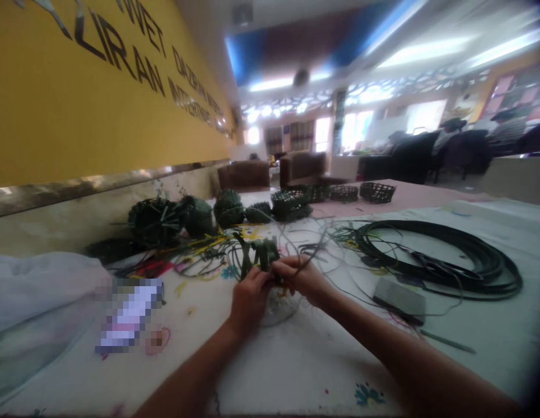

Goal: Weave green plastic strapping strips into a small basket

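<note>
At the middle of the table, a small unfinished basket (263,252) of dark green flat strips stands between my hands, its strip ends pointing up and outward. My left hand (250,293) closes on the basket's near left side, fingers curled over its edge. From the right, my right hand (298,276) pinches a thin dark strip (311,247) against the basket's weave. Loose strip ends arc up and to the right of that hand. My fingers and slight blur hide the exact spot where the strip meets the basket.
Several woven green baskets (228,208) line the table's back. A large coil of dark strip (491,270) lies at right, near a grey block (400,301) and a thin rod (448,341). Yellow and green scraps (204,241) lie beyond my hands. White plastic (39,313) is at left.
</note>
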`<state>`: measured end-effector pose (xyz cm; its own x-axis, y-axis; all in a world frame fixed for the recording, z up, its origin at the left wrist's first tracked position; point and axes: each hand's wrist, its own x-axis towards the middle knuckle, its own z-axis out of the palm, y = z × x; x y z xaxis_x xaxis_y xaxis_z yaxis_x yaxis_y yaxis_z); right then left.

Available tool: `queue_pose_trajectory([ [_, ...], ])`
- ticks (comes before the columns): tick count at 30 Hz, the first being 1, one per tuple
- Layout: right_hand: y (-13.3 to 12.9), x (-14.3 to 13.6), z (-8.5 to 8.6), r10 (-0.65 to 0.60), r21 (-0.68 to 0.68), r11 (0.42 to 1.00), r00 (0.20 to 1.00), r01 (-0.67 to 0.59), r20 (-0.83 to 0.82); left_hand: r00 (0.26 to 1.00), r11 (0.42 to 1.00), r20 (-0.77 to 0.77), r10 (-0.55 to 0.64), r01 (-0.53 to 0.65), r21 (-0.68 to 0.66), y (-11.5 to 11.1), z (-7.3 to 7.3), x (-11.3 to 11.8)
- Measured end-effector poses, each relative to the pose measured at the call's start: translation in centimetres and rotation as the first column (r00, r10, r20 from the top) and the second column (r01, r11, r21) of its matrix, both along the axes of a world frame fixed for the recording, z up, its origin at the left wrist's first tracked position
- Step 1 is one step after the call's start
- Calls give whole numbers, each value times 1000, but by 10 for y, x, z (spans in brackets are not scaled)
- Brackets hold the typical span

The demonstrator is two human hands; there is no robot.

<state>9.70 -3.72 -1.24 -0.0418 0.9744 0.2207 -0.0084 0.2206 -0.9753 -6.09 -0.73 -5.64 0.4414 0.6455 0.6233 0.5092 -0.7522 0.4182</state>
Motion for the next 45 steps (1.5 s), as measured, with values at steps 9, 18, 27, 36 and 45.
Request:
queue_pose_trajectory([
  [9,-4,-9,0,-82,35,996,994,84,-68,998,998,-3,56,-56,7,-3,-1,2],
  [18,1,0,1,-119,45,991,986,125,-115,992,999,125,21,-18,-27,-1,9,-5],
  [27,-2,7,12,-71,21,997,997,71,-8,998,994,-65,-23,29,103,-2,-3,-2],
  [36,-6,-9,4,-184,-38,983,933,181,-309,996,1000,93,2,-2,-4,-6,-2,3],
  [45,-5,-14,3,-204,-93,979,894,182,-400,982,997,185,48,-36,-72,-7,2,6],
])
